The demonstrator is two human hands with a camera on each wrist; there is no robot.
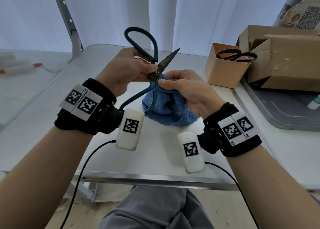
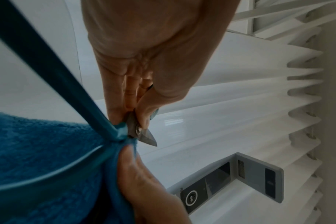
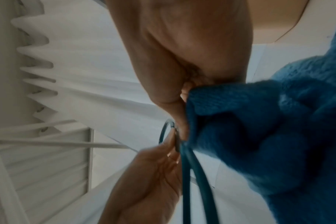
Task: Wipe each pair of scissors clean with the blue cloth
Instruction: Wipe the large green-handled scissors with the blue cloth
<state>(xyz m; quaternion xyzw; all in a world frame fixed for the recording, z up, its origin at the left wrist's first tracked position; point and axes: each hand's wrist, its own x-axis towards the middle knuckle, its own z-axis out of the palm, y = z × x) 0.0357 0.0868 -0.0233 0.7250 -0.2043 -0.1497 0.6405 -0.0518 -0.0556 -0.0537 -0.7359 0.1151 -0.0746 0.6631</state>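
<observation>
The left hand point(image 1: 124, 69) pinches the teal-handled scissors point(image 1: 155, 67) at the pivot, thumb and fingers curled on the dark metal, and holds them above the white table point(image 1: 107, 156). The scissors are spread wide: one blade points up and to the right, one handle loop rises above the hand, the other hangs toward the left wrist. The right hand point(image 1: 187, 90) grips the blue cloth point(image 1: 169, 111), fingers curled round a bunched fold pressed just below the pivot; the rest drapes down. A second pair, black-handled scissors point(image 1: 236, 55), stands in a cardboard cup point(image 1: 223, 73) well to the right.
</observation>
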